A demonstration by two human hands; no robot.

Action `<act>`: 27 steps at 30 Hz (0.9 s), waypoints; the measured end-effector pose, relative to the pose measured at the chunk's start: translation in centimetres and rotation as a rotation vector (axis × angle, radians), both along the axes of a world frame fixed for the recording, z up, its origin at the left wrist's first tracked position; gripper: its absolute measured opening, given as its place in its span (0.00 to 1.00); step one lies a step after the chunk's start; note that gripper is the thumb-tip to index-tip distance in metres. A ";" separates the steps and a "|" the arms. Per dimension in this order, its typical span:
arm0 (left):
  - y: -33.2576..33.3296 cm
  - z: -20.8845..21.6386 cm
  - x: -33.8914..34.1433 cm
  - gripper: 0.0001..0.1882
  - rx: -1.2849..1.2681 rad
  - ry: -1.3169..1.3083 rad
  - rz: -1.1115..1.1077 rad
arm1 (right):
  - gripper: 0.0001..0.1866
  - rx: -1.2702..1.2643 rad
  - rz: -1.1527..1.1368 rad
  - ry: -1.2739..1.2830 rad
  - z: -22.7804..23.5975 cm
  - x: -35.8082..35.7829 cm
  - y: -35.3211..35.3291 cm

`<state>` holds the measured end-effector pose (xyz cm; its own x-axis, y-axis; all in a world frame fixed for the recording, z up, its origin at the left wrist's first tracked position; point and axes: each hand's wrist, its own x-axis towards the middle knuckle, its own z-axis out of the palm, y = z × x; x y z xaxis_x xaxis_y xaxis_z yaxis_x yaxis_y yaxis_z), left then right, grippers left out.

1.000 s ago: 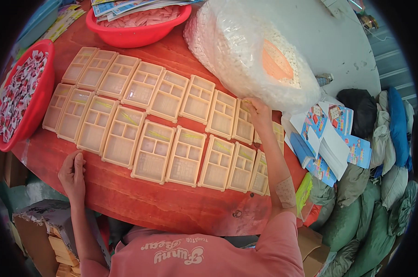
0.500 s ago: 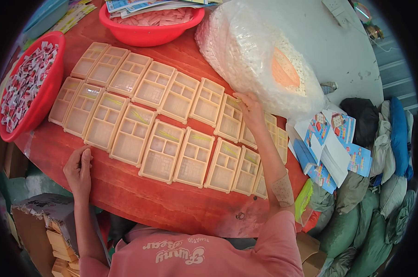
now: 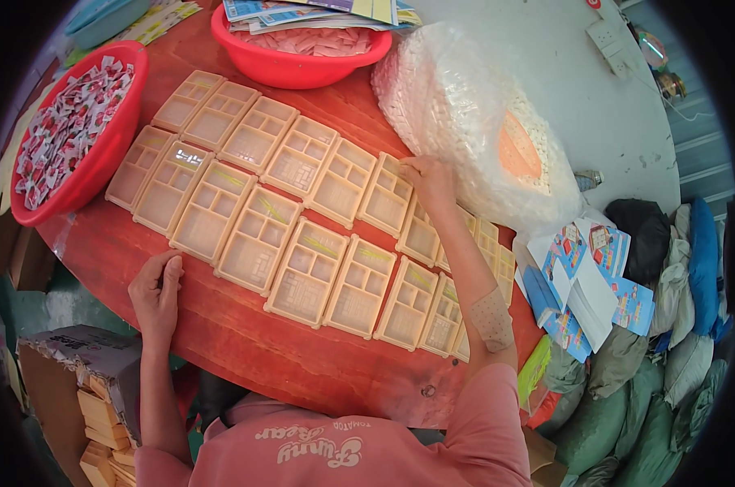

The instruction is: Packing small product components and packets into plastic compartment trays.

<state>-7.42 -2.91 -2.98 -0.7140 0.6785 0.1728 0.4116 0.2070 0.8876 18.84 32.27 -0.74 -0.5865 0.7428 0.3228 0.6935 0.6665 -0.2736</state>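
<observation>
Two rows of beige compartment trays (image 3: 241,252) lie side by side on the red table. Thin yellow-green strips (image 3: 270,207) rest in the upper compartments of several front-row trays. My right hand (image 3: 432,185) reaches over the back row, its fingertips pinched at the top end of a tray (image 3: 386,195); anything between them is too small to make out. Closed with the thumb pressed to the fingers, my left hand (image 3: 155,294) hovers by the table's front edge, just below the front row. What it may hold is hidden. My right forearm covers parts of the right-hand trays.
A red basin (image 3: 128,122) of small wrapped packets stands at left. Another red basin (image 3: 302,71) holds pink pieces under printed sheets. Behind my right hand sits a clear plastic bag (image 3: 473,122) of whitish pieces. Printed cards (image 3: 578,268) and sacks lie right; a cardboard box (image 3: 83,349) stands lower left.
My right hand has moved left along the back row, from one tray to the tray beside it. My left hand stays closed near the front edge. The whole view has shifted slightly.
</observation>
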 end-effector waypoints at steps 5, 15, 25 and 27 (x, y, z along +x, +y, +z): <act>0.0 0.2 0.0 0.11 0.007 -0.017 0.006 | 0.08 -0.006 -0.010 0.001 -0.1 -0.6 -0.2; 0.2 0.3 0.1 0.11 0.035 -0.007 -0.013 | 0.09 -0.224 0.037 0.308 0.7 -0.4 0.8; 0.0 0.6 0.2 0.08 0.025 0.019 0.007 | 0.08 -0.304 0.187 0.327 0.9 -4.5 -1.3; 0.0 0.3 0.1 0.08 0.035 0.024 0.013 | 0.09 -0.196 0.238 0.223 0.3 -6.0 -1.3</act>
